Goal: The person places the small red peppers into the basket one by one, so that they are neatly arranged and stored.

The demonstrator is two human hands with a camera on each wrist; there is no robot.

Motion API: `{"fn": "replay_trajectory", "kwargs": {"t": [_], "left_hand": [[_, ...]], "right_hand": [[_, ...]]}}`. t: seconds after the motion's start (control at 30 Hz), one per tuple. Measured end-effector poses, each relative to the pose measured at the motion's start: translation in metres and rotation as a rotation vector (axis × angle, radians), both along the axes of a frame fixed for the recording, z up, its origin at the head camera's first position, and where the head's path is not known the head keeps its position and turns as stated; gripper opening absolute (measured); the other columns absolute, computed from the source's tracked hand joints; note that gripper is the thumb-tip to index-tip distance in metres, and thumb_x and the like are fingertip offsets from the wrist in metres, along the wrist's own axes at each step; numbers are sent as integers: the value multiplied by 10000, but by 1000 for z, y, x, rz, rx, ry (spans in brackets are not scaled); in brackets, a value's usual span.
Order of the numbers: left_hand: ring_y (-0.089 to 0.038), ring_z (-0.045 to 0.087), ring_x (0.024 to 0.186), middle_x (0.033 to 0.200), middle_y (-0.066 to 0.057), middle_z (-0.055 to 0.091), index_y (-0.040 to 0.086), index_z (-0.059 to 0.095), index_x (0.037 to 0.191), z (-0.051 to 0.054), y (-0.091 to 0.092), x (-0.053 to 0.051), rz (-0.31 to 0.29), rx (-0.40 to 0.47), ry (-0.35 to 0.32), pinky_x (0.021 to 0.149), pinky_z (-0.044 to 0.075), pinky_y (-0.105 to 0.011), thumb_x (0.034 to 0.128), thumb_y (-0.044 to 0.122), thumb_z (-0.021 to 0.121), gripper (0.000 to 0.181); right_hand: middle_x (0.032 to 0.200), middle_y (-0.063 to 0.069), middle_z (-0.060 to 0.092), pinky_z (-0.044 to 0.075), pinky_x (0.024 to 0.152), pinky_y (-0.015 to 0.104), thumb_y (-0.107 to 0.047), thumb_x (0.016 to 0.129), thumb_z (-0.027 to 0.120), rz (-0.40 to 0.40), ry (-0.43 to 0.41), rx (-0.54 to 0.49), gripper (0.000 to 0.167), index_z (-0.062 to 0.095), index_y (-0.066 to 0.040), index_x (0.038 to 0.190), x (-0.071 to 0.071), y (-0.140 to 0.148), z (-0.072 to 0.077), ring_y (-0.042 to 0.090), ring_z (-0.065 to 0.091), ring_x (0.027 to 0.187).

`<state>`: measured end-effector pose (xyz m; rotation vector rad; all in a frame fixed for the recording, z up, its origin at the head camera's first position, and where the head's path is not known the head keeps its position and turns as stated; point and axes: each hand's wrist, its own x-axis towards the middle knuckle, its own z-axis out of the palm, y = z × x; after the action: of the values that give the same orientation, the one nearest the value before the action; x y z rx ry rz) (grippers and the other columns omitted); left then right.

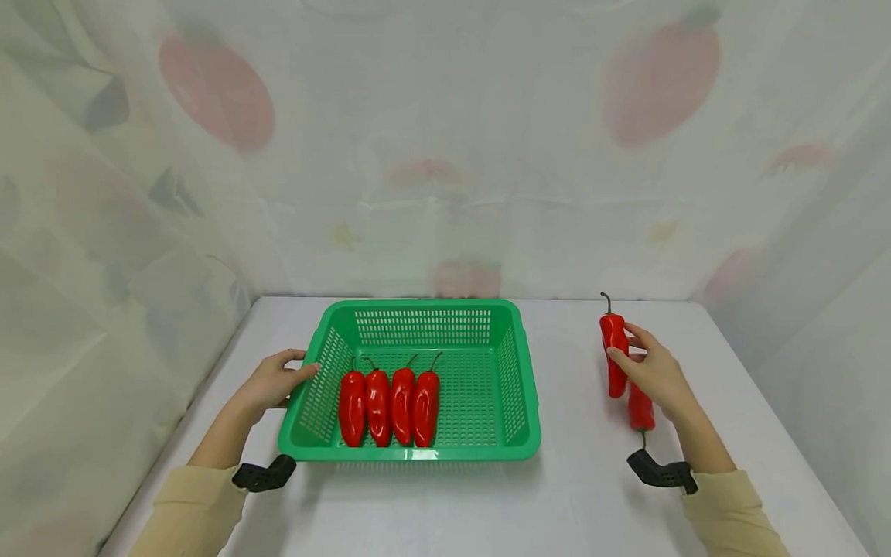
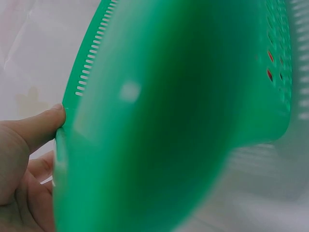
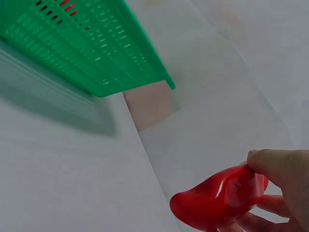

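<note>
A green plastic basket (image 1: 472, 453) sits in the middle of the white table in the head view. Several red chili peppers (image 1: 426, 408) lie side by side in its left half, stems toward the back. My left hand (image 1: 273, 379) grips the basket's left rim, its thumb (image 2: 41, 128) on the green edge in the left wrist view. To the right of the basket, my right hand (image 1: 657, 371) pinches a red chili pepper (image 3: 217, 198) between thumb and fingers, stem pointing up and away. Below that hand appears another red chili pepper (image 1: 641, 408), stem toward me, partly hidden by the fingers.
A white table (image 1: 445, 518) lies under everything. Pale sheeting with faded fruit prints (image 1: 445, 155) hangs behind it and along both sides. Each wrist carries a black strapped camera (image 1: 266, 473).
</note>
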<state>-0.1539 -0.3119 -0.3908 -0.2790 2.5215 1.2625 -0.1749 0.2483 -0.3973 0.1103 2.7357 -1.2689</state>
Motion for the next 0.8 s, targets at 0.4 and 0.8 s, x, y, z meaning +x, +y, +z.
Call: {"fn": "replay_trajectory", "kwargs": {"t": [0.4,0.8], "left_hand": [[-184,641,819,1179,-282,549,-23,313,1361,1,0,2,0,-3,-16,710,549,-407,908,416,545,672],[-193,640,822,1176,-288,545,-28,308,1361,-1,-1,0,-5,-15,-12,710,549,-422,910,418,540,675]], "right_hand": [[1368,253,379,505,793,517,-448,895,538,42,58,-5,754,191,-95,1465,-4,-21,6,418,454,1151],[1352,227,405,531,782,448,-383,897,568,116,83,-49,721,212,-106,1459,-8,-48,19,396,475,1144]]}}
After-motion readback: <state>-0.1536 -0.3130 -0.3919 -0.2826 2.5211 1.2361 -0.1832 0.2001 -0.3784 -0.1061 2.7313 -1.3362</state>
